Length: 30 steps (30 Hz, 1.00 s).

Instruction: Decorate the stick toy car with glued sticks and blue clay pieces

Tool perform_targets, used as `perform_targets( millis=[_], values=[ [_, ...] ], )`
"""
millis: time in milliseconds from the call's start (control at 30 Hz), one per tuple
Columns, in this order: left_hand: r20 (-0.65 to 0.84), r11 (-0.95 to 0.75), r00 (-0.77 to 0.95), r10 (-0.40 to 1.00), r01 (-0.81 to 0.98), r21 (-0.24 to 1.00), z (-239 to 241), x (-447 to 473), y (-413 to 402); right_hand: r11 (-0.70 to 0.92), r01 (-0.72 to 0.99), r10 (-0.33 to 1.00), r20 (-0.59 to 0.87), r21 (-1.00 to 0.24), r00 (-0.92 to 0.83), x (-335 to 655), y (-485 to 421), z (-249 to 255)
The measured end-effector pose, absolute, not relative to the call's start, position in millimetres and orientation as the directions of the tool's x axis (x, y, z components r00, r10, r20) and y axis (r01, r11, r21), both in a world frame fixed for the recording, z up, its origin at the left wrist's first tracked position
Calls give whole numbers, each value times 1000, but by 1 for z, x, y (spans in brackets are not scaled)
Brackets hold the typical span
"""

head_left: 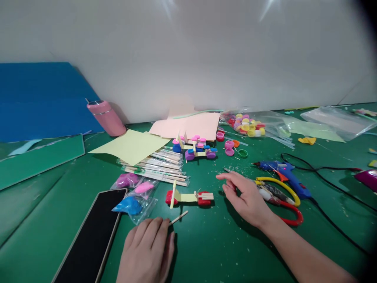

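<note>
My left hand (147,249) rests low on the table, its fingers closed round one end of a thin wooden stick (179,217). Just beyond that stick is a small toy car (188,197) with red cap wheels, a pale yellow body and short sticks at its right end. To the right of the car hovers my right hand (246,196), fingers apart and holding nothing visible. Beside its wrist lies a scissors-like tool with a yellow handle (290,190) and a red handle (299,216); the hand partly hides it.
Behind stand finished-looking cars (200,151). Wrapped sticks (159,165), clay bags (129,206) and a phone (91,236) lie left. A blue glue gun (287,175) with a black cord lies right. Bottle caps (243,153) and a pink tumbler (107,118) are farther back.
</note>
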<state>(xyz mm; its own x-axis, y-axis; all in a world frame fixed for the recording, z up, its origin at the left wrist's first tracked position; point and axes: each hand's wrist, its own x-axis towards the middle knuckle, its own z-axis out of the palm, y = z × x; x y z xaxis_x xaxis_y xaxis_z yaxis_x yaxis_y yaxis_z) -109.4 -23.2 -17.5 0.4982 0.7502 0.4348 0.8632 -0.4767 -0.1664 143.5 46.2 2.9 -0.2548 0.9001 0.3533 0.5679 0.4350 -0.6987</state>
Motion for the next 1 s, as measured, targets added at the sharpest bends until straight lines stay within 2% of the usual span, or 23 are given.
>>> perform_targets(
  millis=[200, 500, 900, 967, 1000],
  values=[
    [477, -480, 487, 732, 865, -146, -24, -115, -22, 481, 542, 877, 378, -689, -296, 143, 48, 4],
    [414, -429, 457, 787, 888, -164, -28, -118, -23, 508, 443, 856, 375, -739, -355, 141, 47, 4],
    [307, -493, 531, 790, 847, -198, -28, -114, -24, 483, 395, 854, 320, -782, -410, 136, 42, 4],
    [338, -522, 548, 765, 835, -174, -22, -113, -24, 479, 377, 856, 327, -793, -399, 135, 40, 6],
    [367, -538, 541, 757, 834, -122, -18, -110, -24, 479, 367, 857, 334, -798, -392, 134, 39, 8]
  ],
)
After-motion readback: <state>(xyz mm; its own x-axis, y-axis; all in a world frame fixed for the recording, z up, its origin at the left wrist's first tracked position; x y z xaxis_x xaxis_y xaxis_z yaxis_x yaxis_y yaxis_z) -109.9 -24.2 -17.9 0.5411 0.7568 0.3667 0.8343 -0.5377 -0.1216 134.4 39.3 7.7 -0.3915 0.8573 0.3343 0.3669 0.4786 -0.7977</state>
